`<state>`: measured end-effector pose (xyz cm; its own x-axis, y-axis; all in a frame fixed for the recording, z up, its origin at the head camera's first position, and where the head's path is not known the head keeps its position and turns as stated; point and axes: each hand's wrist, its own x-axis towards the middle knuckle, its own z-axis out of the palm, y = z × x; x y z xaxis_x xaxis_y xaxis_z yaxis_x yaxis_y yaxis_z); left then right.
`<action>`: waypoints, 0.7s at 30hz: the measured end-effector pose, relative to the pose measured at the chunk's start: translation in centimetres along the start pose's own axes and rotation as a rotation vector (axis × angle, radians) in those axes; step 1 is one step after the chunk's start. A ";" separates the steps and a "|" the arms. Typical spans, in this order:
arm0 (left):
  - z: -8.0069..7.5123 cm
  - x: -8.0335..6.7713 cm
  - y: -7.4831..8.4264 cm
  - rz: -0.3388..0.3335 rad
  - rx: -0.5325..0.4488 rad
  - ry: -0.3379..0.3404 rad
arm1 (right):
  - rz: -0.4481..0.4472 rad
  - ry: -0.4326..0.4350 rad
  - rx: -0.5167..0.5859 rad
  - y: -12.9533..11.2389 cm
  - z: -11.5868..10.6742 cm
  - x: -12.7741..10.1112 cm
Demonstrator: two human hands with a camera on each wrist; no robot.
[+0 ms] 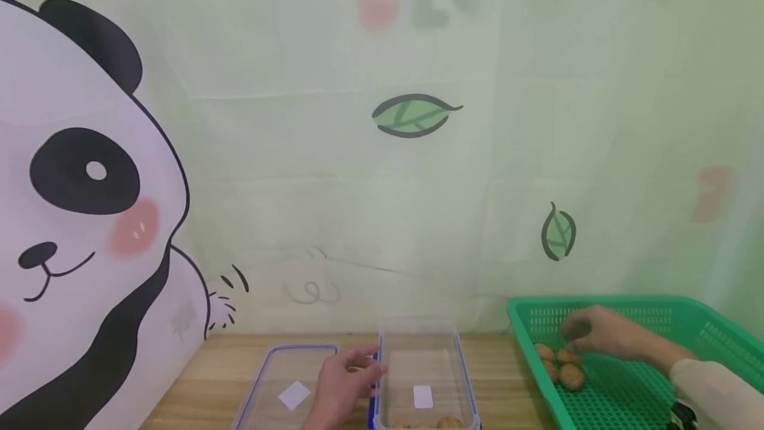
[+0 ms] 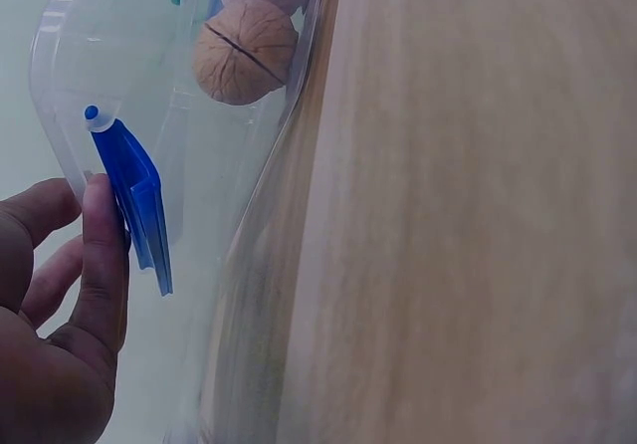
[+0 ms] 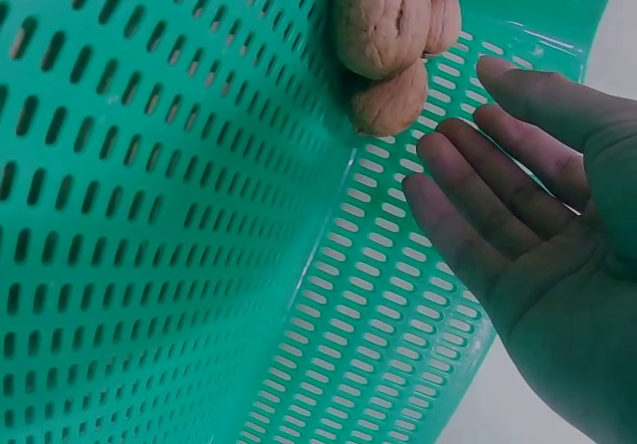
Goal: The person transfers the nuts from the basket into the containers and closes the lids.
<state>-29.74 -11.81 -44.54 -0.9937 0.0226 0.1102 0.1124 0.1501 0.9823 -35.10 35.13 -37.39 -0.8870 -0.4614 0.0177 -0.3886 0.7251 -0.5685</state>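
Note:
My left hand (image 1: 346,383) is at the left rim of a clear plastic food box (image 1: 426,360). In the left wrist view the thumb and fingers pinch that rim beside a blue latch (image 2: 134,190). Several walnuts (image 1: 449,423) lie inside the box at its near end. On the right, my right hand (image 1: 609,334) reaches into a green plastic basket (image 1: 627,403), just over several walnuts (image 1: 571,377) grouped by its left wall. Its fingers (image 3: 453,220) are spread and relaxed in the right wrist view, with nothing in them, a little apart from the walnuts (image 3: 383,21).
A clear lid (image 1: 262,390) with a blue-edged rim and a white label lies left of the box on the wooden table (image 1: 501,390). Behind the table hangs a pale green cloth (image 1: 286,151) printed with a panda and leaves.

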 end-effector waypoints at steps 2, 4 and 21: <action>0.0 0.0 0.0 0.003 -0.001 -0.001 | -0.002 -0.007 -0.001 0.0 0.1 0.1; 0.0 0.0 -0.1 0.006 -0.003 0.000 | 0.003 -0.013 -0.002 0.1 0.2 0.2; -0.1 0.0 -0.1 0.009 -0.006 0.002 | 0.062 -0.048 -0.046 -0.1 0.6 0.4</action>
<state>-29.78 -11.89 -44.67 -0.9926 0.0221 0.1191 0.1211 0.1438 0.9822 -35.30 34.55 -37.87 -0.8973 -0.4379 -0.0561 -0.3454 0.7754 -0.5286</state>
